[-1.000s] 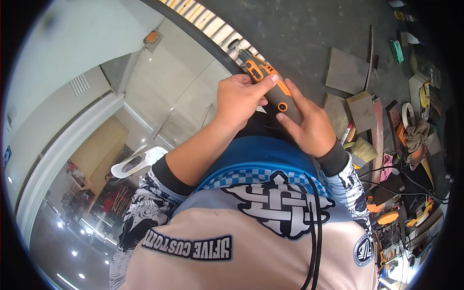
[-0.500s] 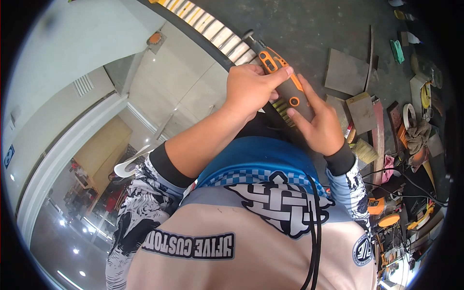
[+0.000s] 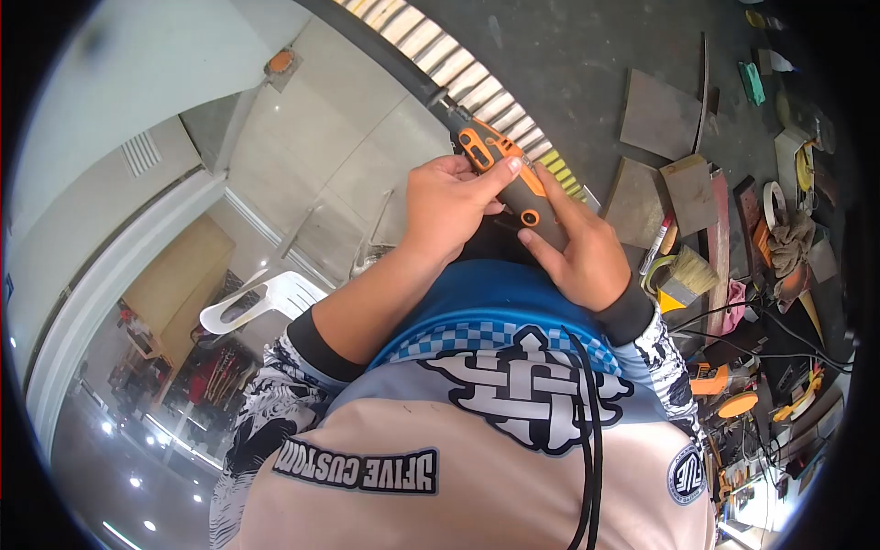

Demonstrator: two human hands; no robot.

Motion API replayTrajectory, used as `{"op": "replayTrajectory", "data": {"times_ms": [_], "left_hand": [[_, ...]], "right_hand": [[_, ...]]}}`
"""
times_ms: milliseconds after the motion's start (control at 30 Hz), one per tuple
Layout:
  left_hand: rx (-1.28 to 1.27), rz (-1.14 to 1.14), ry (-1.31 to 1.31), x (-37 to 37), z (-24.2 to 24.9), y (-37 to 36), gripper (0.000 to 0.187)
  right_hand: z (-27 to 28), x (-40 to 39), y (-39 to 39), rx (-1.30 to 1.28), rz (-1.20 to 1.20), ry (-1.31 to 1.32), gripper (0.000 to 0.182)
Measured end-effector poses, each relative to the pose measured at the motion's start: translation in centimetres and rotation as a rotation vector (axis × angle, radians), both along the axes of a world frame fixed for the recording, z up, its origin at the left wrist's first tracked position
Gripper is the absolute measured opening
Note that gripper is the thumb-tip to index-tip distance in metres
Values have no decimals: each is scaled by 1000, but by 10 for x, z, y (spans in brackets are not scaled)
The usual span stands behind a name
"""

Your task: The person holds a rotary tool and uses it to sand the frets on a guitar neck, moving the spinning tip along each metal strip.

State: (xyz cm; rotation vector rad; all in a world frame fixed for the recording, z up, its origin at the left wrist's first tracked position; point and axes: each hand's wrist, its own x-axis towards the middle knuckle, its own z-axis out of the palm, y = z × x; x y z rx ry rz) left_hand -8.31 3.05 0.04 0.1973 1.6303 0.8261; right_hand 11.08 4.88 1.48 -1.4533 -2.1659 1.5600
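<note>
A black-and-orange rotary tool [image 3: 478,145] is held in front of my body, tilted with its tip pointing up and left. A small dark bit [image 3: 440,96] shows at that tip. My left hand [image 3: 445,203] closes round the near side of the tool, with the thumb lying on its top. My right hand [image 3: 588,252] grips the rear end between thumb and fingers. Beneath the tool's front part runs the bench edge, lined with a striped strip [image 3: 463,81] of pale slats. Some left fingertips are hidden behind the tool.
On the dark bench [image 3: 568,55] to the right lie flat grey plates [image 3: 662,115], a paintbrush [image 3: 689,277], a tape roll [image 3: 775,203], a brown cloth [image 3: 793,236] and black cables. A white plastic chair [image 3: 266,307] stands on the floor at left.
The view has shifted, showing more of the chair and paintbrush. Both hands have moved left and slightly nearer my body with the rotary tool, keeping their hold.
</note>
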Motion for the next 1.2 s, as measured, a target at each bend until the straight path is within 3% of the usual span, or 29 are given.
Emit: {"op": "replayTrajectory", "data": {"times_ms": [1200], "left_hand": [[-51,-40,71,5,1,20,41]], "right_hand": [[-10,6,12,2,-21,51,75]]}}
